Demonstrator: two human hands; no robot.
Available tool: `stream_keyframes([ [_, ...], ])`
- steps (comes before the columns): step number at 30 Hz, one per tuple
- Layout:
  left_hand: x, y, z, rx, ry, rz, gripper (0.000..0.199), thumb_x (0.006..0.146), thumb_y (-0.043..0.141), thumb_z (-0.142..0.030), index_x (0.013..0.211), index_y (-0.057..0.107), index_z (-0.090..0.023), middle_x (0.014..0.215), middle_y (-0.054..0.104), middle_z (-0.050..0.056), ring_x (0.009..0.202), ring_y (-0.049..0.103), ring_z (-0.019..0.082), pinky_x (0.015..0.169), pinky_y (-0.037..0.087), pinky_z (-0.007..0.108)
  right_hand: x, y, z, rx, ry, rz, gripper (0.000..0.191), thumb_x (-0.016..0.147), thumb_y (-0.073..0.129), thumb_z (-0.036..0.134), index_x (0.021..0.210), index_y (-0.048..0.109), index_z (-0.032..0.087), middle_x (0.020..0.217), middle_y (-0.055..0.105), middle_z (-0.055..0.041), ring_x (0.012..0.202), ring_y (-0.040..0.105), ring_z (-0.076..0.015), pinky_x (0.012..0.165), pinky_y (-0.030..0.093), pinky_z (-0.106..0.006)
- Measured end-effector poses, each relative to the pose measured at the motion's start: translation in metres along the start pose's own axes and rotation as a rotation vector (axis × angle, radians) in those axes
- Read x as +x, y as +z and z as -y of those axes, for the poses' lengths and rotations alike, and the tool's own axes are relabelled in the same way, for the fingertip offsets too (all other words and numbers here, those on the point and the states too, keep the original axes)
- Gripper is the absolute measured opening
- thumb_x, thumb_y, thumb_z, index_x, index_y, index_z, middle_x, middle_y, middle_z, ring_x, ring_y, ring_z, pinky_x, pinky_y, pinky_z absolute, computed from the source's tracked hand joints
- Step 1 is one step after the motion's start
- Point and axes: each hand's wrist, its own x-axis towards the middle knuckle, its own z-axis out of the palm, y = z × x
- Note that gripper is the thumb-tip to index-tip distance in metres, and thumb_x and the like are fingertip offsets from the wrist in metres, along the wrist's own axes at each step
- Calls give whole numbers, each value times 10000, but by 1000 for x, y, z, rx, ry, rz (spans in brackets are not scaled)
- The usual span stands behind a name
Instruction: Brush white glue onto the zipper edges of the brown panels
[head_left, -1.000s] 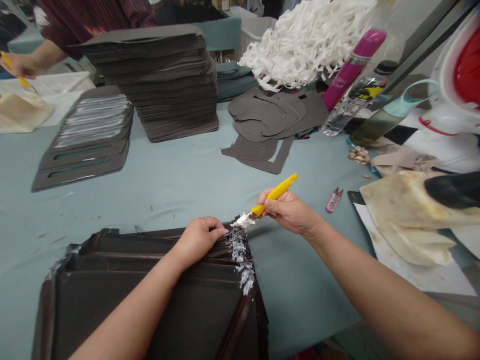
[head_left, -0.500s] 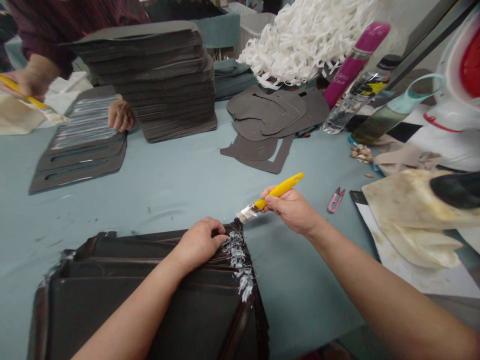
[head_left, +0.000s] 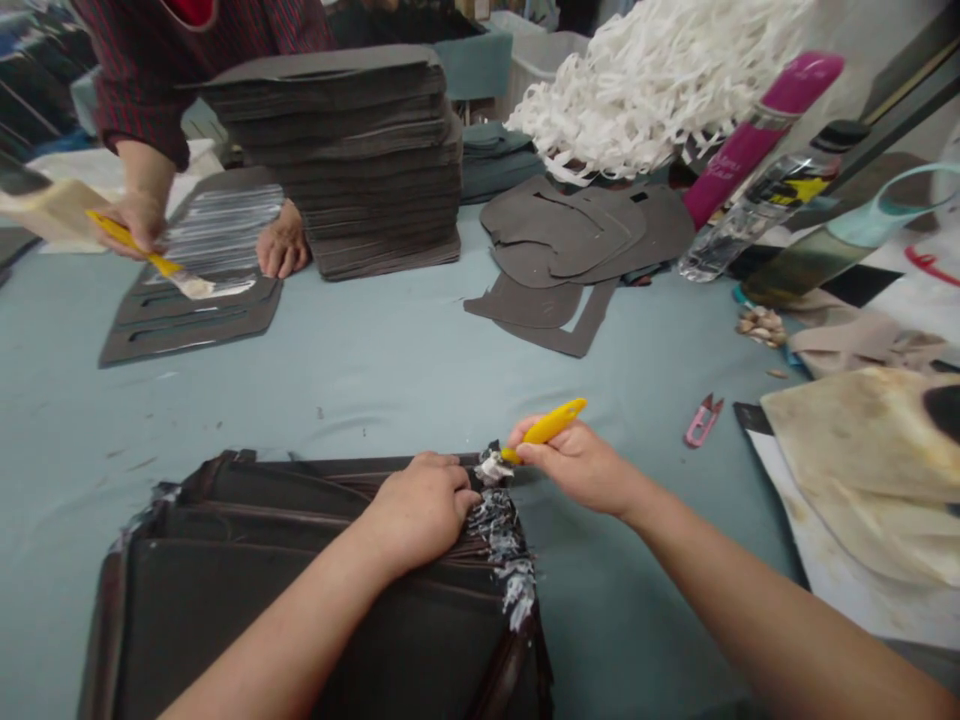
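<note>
Black panels (head_left: 247, 610), one pile, lie on the desk (head_left: 637, 620) beneath the left hand (head_left: 424, 510), which rests with thumb and fingers slightly apart. One yellow brush (head_left: 553, 422), its bristles at the pile's white-smeared edge, is clamped in the right hand (head_left: 577, 465). Right of that: one pink snips (head_left: 702, 422), three bottles (head_left: 748, 155) farther off.

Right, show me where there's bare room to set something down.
Bare table lies between the dark panels and the grey cutouts, and between the near right hand and the pink snips. Crowded: around the tall stack, white strips and bottles.
</note>
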Motion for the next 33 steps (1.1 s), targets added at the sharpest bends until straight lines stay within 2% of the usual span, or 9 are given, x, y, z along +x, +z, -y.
stream_keyframes([
  [2,1,0,1,8,7,-11,271,834,403,-336,826,643,-211,1023,614,75,1060,493,237,908,390,336,0,4,-7,-26,22,8,119,752,501,271,727,581,186,731,579,-13,709,523,-158,704,409,-299],
  [6,1,0,-1,20,-23,-89,166,791,488,-334,817,596,-211,954,613,66,952,534,240,828,412,348,3,0,-13,-88,-1,-175,122,752,511,287,751,584,190,752,592,-23,738,526,-174,730,405,-327],
  [10,-1,4,-3,-52,-134,-191,183,757,552,-327,896,536,-209,897,622,48,852,565,213,747,419,302,4,-10,-6,35,-16,-250,130,754,528,306,768,575,186,724,572,-16,689,520,-157,679,423,-309],
  [15,-1,9,0,-54,-113,-210,156,796,507,-326,704,553,-208,793,611,24,759,555,179,665,390,269,5,-6,-11,278,131,-26,189,691,613,349,728,571,168,649,551,1,600,503,-127,605,426,-275],
  [18,-1,11,1,-80,-121,-227,167,785,523,-342,688,560,-210,772,612,15,736,549,174,641,380,264,5,-7,-13,384,105,78,190,684,644,343,738,590,169,672,564,-5,622,509,-127,612,420,-266],
  [20,-1,11,2,-88,-125,-232,167,777,533,-347,686,566,-211,775,614,13,734,548,173,640,379,263,5,-13,-11,417,71,90,183,691,652,336,752,600,171,677,571,-8,625,512,-128,611,414,-265],
  [24,0,11,3,-99,-140,-217,170,773,539,-349,680,577,-212,777,616,13,736,550,176,649,389,268,1,-23,-8,402,50,4,163,716,647,321,789,605,181,632,561,10,586,500,-118,586,393,-255],
  [29,2,10,6,-122,-43,-209,137,769,552,-300,675,589,-208,824,622,32,852,555,196,754,414,286,-8,-30,-4,399,91,117,160,691,672,318,755,610,185,709,590,-19,663,533,-147,626,413,-280],
  [33,7,7,7,-128,-20,-147,130,758,562,-264,646,563,-199,1051,603,63,1095,476,225,889,376,316,-6,-33,-9,400,89,-125,172,698,647,330,774,588,187,647,571,-2,608,519,-135,582,396,-264],
])
